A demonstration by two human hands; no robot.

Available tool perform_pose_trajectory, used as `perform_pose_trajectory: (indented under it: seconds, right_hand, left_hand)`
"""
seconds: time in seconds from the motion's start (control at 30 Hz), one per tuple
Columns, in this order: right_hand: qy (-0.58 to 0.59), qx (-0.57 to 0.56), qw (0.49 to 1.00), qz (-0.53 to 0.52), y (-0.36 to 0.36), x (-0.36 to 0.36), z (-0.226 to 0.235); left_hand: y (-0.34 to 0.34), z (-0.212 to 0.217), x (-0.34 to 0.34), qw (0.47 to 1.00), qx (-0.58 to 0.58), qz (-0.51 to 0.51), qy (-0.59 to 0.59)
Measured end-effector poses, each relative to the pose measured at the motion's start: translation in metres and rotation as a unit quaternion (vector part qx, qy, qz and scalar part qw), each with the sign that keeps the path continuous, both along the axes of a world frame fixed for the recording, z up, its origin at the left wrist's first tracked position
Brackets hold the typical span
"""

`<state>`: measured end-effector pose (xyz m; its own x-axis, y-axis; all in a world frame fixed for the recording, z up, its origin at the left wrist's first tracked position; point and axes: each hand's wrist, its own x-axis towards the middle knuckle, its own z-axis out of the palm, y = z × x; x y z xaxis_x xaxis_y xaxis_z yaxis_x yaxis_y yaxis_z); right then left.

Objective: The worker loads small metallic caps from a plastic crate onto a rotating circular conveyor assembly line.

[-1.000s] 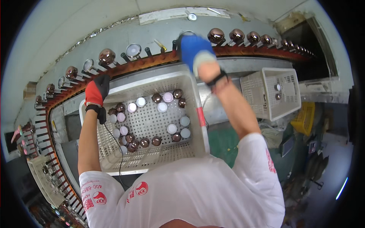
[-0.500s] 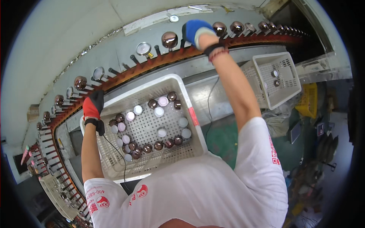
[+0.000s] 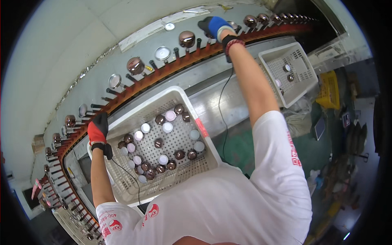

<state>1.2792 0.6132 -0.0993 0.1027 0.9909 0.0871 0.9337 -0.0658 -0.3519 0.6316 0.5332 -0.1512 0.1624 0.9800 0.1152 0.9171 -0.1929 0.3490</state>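
Note:
My left hand [image 3: 98, 127], in a red and black glove, is at the far left corner of a white perforated plastic crate [image 3: 184, 96]. Its fingers look curled together; whatever they grip is hidden. Inside the crate lie several small glossy brown domed caps [image 3: 158, 143] and pale round ones [image 3: 168, 128]. My right hand [image 3: 215, 27], in a blue glove with dark fingertips, reaches over the curved line of pegs [image 3: 176, 53]. Its fingers appear closed, and I cannot make out anything in them. Left of it, a shiny brown ball-shaped piece [image 3: 186, 39] sits on a peg.
The orange-brown peg track [image 3: 143, 83] curves along the grey wall, carrying brown round pieces and silver-faced discs [image 3: 162, 53]. A smaller white crate [image 3: 289, 96] stands at the right, a yellow crate [image 3: 329, 90] beyond. A thin cable [image 3: 219, 106] hangs from my right wrist.
Pieces on the track have shifted left. The view has turned slightly. A brown cap now lies mid-crate, and nearby caps sit differently. My right hand remains over the track, my left at the crate corner.

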Motion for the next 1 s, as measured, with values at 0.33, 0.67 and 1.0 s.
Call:
perform_pose_trajectory:
  seconds: [0.33, 0.67, 1.0]
  right_hand:
    - [0.05, 0.134, 0.989, -0.046, -0.061, -0.101, 0.014]
    - [0.049, 0.014, 0.994, 0.092, -0.023, -0.149, 0.029]
    - [0.139, 0.285, 0.944, 0.086, -0.088, -0.13, 0.037]
  left_hand:
    - [-0.004, -0.008, -0.007, 1.0, -0.018, -0.006, 0.006]
    - [-0.003, -0.003, -0.02, 1.0, -0.021, 0.0, -0.016]
    - [0.001, 0.005, -0.024, 1.0, -0.023, 0.009, -0.005]
